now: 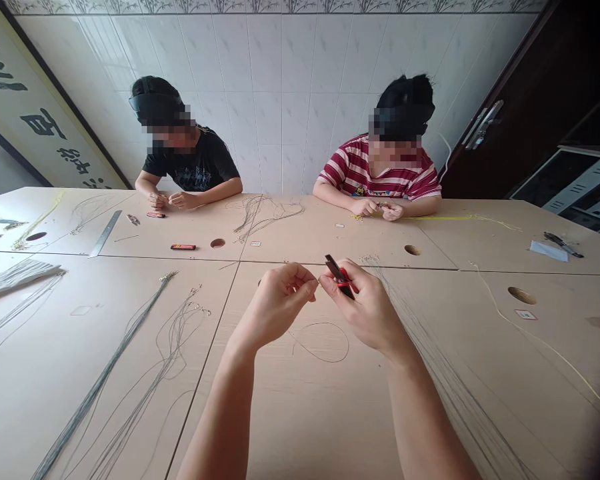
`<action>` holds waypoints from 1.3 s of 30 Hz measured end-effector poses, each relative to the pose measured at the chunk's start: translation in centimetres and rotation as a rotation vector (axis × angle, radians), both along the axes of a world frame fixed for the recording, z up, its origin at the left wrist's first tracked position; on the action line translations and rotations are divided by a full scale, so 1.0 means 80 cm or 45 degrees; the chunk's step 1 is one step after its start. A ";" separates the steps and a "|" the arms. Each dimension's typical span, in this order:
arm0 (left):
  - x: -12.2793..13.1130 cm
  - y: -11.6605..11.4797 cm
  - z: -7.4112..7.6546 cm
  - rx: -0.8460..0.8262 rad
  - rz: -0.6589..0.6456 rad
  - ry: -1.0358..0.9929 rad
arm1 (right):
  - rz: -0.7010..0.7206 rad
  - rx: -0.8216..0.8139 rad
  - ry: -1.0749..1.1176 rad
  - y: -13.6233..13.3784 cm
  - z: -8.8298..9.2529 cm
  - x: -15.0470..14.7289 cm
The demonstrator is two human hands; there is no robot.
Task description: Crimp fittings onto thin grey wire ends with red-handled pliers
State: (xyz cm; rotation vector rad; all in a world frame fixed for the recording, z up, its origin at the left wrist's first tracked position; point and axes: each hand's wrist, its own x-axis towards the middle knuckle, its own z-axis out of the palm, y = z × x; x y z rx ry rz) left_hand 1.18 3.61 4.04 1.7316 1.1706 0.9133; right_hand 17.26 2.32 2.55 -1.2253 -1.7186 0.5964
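In the middle of the head view, my left hand [281,303] is closed in a pinch, with the thumb against the forefinger. A thin grey cord [325,361] hangs below it and curls in a loop over the table; its upper end is hidden by the fingers. Just beside it, my right hand [370,312] grips dark-jawed pliers [335,268] with red handles, their jaws pointing up and left. The right thumb and fingertips nearly meet the left ones, where something tiny and golden shows, too small to name.
On the wooden table [290,427] lie grey cord bundles [115,363] to the left and more long cords [440,370] to the right. Beyond are a red lighter [183,247], a metal ruler [105,233] and dark pliers [564,244]. Two people [195,160] sit opposite, hands on the table.
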 end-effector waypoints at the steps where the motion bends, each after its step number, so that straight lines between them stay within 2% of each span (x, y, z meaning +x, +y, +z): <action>1: 0.000 0.000 -0.001 0.001 -0.011 -0.001 | 0.008 0.009 -0.007 0.000 0.000 0.000; 11: 0.000 0.002 -0.004 -0.012 -0.002 -0.025 | -0.031 -0.083 0.059 0.002 -0.004 -0.001; 18: -0.005 0.005 -0.006 -0.021 0.013 -0.037 | 0.048 -0.229 0.053 0.004 -0.006 -0.001; 25: -0.004 0.005 -0.008 0.016 -0.003 -0.027 | 0.087 -0.205 0.025 0.004 -0.004 0.002; 35: -0.005 -0.004 -0.001 0.067 -0.109 0.032 | 0.245 -0.332 0.037 -0.004 0.008 0.017; 39: -0.003 -0.002 -0.001 0.070 -0.113 0.017 | 0.235 -0.299 0.059 -0.003 0.007 0.015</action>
